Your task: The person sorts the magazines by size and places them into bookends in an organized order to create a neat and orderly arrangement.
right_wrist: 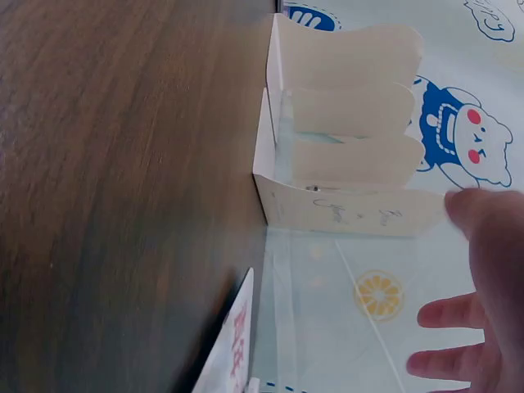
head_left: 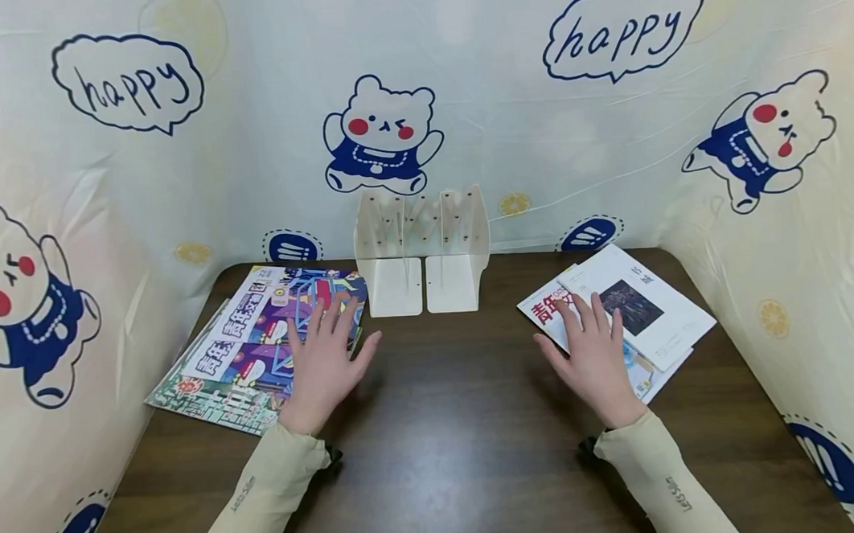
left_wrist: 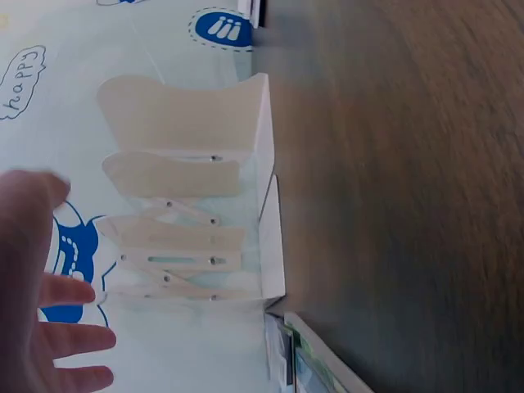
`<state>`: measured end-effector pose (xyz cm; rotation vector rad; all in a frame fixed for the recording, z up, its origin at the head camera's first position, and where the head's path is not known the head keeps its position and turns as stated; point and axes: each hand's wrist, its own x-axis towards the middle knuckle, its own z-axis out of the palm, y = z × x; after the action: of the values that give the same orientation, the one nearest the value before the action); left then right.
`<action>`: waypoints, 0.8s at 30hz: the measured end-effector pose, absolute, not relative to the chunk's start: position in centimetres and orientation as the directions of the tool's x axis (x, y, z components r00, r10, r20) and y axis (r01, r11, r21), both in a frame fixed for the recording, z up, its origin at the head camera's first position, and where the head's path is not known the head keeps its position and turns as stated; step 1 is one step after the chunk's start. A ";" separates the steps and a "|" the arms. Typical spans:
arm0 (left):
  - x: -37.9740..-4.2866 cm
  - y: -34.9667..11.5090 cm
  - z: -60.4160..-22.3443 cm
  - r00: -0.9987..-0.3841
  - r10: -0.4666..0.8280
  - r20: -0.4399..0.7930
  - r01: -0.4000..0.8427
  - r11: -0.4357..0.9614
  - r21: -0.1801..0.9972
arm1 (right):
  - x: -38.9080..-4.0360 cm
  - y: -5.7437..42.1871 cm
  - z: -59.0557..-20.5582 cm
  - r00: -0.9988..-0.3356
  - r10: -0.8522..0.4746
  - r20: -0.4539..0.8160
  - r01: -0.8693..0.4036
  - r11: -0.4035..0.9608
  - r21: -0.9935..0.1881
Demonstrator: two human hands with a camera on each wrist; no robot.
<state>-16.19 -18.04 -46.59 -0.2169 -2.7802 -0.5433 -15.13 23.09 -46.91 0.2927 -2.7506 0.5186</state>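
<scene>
My left hand (head_left: 325,367), fingers spread, is over the right part of a fanned stack of colourful magazines (head_left: 222,366) on the left of the table. On the other side, my right hand (head_left: 597,362) is spread over the lower left of a smaller pile of magazines, whose top one is white with a dark picture (head_left: 661,310). Neither hand grips anything. Between the piles, at the back, stands a white expandable book rack (head_left: 421,234) with upright dividers and two flat base plates. Both wrist views show the rack (left_wrist: 180,196) beyond the fingers.
The brown wooden table (head_left: 435,427) runs back to a pale curtain (head_left: 506,117) printed with bears and "happy" bubbles. This curtain also rises along the left and right sides. The rack stands close against it at the table's back edge.
</scene>
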 end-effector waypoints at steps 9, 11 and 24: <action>-17.2 -18.2 -46.2 -0.892 -0.027 0.451 0.222 0.844 0.488 | -15.4 24.0 -46.2 -0.899 -0.167 0.405 -0.319 0.883 -0.345; -17.4 -18.3 -46.1 -0.895 -0.030 0.445 0.220 0.839 0.498 | -15.4 24.4 -45.9 -0.915 -0.162 0.369 -0.296 0.891 -0.344; -19.3 -18.2 -44.8 -0.927 -0.042 0.372 0.196 0.792 0.578 | -16.5 27.5 -44.3 -0.967 -0.136 0.216 -0.192 0.945 -0.266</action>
<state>-19.28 -18.18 -44.84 -0.1165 -2.6137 -0.9005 -16.50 27.45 -44.34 0.2470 -2.9037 0.4262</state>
